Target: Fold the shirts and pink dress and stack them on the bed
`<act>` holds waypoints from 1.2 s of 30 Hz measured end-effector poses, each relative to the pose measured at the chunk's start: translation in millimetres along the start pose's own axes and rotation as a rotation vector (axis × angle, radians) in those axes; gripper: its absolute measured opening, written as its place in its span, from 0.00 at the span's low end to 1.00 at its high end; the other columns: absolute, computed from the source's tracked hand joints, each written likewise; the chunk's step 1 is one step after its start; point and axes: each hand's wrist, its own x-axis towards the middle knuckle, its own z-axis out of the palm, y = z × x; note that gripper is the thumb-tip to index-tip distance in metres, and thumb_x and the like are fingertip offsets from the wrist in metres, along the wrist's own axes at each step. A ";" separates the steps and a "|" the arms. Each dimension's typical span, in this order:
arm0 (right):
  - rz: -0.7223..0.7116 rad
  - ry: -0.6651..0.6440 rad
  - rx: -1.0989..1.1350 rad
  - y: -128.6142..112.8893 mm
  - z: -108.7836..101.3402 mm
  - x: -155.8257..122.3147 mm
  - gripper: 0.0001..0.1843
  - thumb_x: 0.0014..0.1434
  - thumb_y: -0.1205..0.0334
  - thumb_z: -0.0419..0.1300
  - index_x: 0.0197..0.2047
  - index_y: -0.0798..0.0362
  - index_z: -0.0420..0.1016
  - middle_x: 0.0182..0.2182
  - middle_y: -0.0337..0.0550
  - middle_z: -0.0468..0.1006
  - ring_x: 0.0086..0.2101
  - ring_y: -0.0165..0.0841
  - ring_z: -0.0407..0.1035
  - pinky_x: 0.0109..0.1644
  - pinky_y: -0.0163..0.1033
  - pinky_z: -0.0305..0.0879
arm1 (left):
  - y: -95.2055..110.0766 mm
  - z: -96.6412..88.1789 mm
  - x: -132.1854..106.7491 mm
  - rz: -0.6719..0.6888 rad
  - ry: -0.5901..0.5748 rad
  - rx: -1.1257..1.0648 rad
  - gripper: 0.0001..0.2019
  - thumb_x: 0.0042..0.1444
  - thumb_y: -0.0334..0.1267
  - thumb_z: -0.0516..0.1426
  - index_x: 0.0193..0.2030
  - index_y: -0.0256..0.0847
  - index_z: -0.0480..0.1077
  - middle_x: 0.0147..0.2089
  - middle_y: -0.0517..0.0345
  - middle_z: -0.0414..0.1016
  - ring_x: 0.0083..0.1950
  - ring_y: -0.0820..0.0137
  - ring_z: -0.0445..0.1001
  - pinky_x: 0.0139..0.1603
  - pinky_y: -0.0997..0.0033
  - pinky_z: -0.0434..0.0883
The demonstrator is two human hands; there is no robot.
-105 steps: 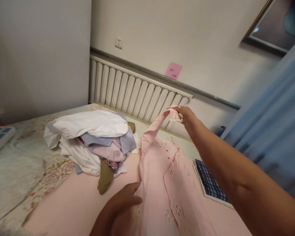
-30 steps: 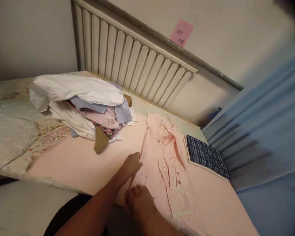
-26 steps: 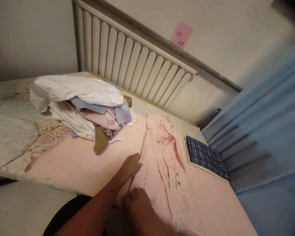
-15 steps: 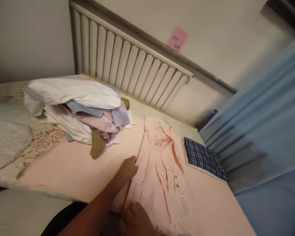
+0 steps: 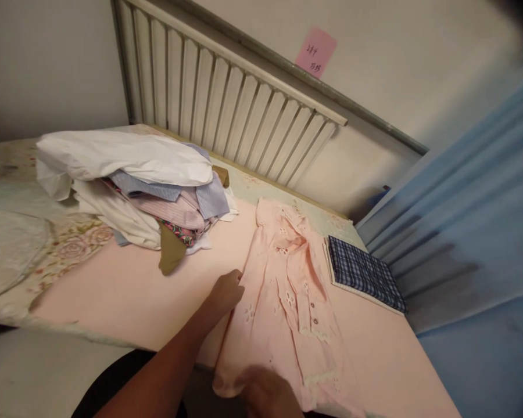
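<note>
Where the smooth pink cover of the table runs down to its near edge, a pink shirt is laid out lengthwise, with its collar turned toward the ribbed radiator and its lower part drooping past that edge. The shirt is made of thin, softly creased cloth, pierced with small flower-shaped eyelets and fitted with a row of little round buttons along a front band edged with scalloped trim.

The shirt's left edge is touched by the left hand, seen from the back; its fingers are bent and kept close together, but it cannot be told whether cloth is pinched beneath them. The right hand is seen at the shirt's hem as a blur, so the set of its fingers cannot be told.

A loose pile of clothes, white, striped and floral, is heaped well to the left, partly on a rose-printed floral cloth. A flat, rectangular checked cloth lies just beside the shirt on the right. A square sticky note is stuck on the wall, and a pleated blue curtain hangs at the right.
</note>
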 end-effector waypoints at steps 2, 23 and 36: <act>0.059 0.015 0.027 -0.1 -16.7 -1.9 0.09 0.61 0.67 0.49 0.41 0.51 0.68 0.35 0.42 0.75 0.34 0.31 0.70 0.36 0.33 0.66 | 0.6 -0.9 -1.1 -0.001 -0.004 -0.003 0.14 0.49 0.29 0.52 0.43 0.40 0.70 0.38 0.55 0.77 0.39 0.69 0.73 0.36 0.74 0.63; 0.152 0.289 -0.245 67.1 -13.3 9.4 0.16 0.62 0.72 0.49 0.50 0.55 0.70 0.52 0.51 0.71 0.54 0.39 0.61 0.60 0.52 0.59 | -15.8 19.0 -111.8 -0.084 0.011 -0.214 0.08 0.51 0.34 0.52 0.37 0.41 0.69 0.30 0.63 0.71 0.33 0.72 0.70 0.33 0.75 0.64; 0.160 0.340 -0.245 68.1 -11.6 7.2 0.17 0.58 0.73 0.50 0.48 0.53 0.72 0.50 0.51 0.73 0.52 0.39 0.63 0.59 0.51 0.60 | -32.8 57.5 -171.4 -0.203 0.143 -0.605 0.17 0.45 0.53 0.53 0.34 0.42 0.67 0.20 0.69 0.59 0.22 0.73 0.63 0.27 0.73 0.60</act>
